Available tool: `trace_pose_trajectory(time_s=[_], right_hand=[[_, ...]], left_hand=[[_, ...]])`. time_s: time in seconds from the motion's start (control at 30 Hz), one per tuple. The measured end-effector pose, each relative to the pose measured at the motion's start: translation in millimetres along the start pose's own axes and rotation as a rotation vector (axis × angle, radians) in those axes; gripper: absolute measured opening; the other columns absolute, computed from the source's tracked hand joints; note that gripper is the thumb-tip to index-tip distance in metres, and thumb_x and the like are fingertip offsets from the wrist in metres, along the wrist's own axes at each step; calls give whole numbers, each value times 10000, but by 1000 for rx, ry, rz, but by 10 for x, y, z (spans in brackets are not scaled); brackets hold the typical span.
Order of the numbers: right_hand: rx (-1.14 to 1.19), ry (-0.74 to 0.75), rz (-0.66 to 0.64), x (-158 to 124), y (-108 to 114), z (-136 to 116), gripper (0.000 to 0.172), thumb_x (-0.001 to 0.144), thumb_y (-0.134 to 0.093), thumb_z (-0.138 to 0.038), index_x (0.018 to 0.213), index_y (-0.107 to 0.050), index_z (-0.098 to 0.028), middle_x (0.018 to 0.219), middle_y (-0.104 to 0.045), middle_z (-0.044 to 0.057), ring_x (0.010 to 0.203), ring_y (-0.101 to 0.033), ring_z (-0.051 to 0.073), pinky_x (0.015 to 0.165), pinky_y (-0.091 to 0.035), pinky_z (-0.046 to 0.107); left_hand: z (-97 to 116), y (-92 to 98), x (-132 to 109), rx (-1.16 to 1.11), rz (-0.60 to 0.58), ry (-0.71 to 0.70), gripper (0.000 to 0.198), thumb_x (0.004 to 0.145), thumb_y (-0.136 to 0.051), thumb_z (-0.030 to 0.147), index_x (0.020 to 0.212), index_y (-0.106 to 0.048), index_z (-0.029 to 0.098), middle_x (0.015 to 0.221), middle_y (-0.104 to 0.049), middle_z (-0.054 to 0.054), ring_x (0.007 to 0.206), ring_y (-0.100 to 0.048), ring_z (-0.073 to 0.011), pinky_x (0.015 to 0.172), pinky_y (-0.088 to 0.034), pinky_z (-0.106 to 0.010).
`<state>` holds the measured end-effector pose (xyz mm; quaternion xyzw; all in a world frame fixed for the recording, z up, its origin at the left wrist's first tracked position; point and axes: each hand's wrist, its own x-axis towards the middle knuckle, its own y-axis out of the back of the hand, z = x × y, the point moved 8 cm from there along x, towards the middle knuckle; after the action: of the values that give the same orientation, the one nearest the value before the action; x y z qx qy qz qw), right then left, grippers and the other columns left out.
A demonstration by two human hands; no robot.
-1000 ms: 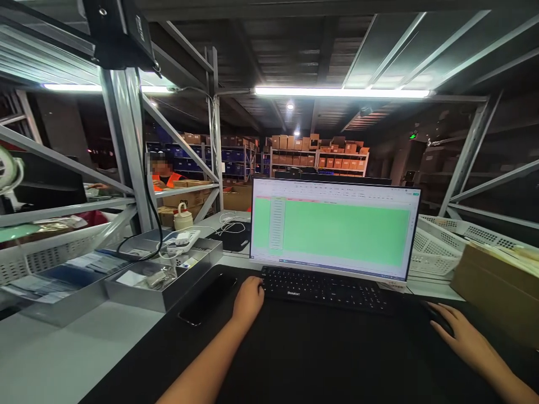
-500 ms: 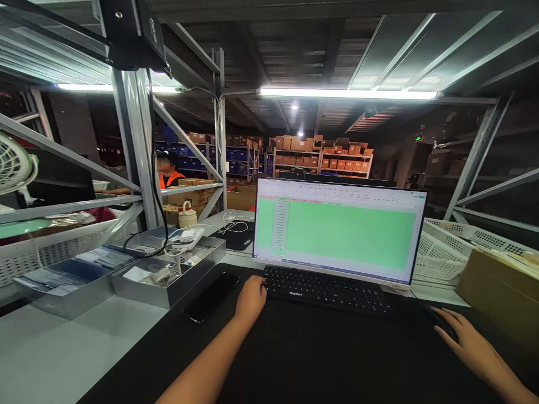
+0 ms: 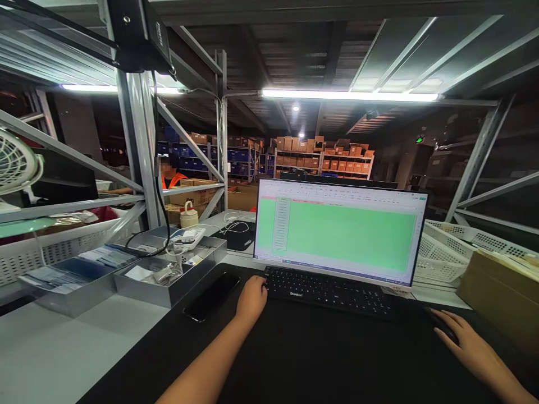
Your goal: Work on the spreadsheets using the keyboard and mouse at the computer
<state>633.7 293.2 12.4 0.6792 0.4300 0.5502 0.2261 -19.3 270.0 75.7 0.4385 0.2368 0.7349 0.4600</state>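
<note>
My left hand (image 3: 251,297) rests at the left end of the black keyboard (image 3: 332,292), fingers loosely bent onto its corner keys and holding nothing. My right hand (image 3: 465,336) lies flat on the black desk mat (image 3: 303,359) at the far right, fingers stretched out. Its fingertips sit by a dark shape I cannot make out. Behind the keyboard stands a monitor (image 3: 341,230) showing a green spreadsheet. A black phone (image 3: 211,295) lies face up left of my left hand.
Grey trays (image 3: 168,275) with cables and small items sit left on the white table. A fan (image 3: 17,163) and metal racking (image 3: 135,140) stand beyond. White baskets (image 3: 442,252) and a cardboard box (image 3: 497,292) are on the right. A person in an orange vest (image 3: 170,177) works behind the rack.
The view has shifted slightly, so everything sits a little further right in the frame. Both hands stay where they were on the keyboard and the mat.
</note>
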Motion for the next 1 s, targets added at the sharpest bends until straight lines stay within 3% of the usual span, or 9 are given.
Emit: trace_pose_trajectory(time_s=[0.47, 1.0], right_hand=[[-47, -11, -20, -50, 167, -315, 574, 879, -445, -620, 1309, -654, -301, 1361, -653, 101, 1222, -653, 300, 1029, -544, 459], [-6, -11, 30, -26, 58, -78, 606, 833, -474, -652, 1263, -685, -280, 1289, -681, 118, 1189, -670, 328, 1004, -555, 490]], left_hand=[[-74, -74, 55, 6, 1, -29, 332, 890, -432, 129, 1088, -698, 149, 1201, -700, -118, 1150, -642, -243, 1038, -484, -374], [-17, -16, 21, 4, -9, -21, 303, 882, -457, 116, 1053, -701, 166, 1152, -709, -102, 1103, -652, -224, 1010, -492, -346]])
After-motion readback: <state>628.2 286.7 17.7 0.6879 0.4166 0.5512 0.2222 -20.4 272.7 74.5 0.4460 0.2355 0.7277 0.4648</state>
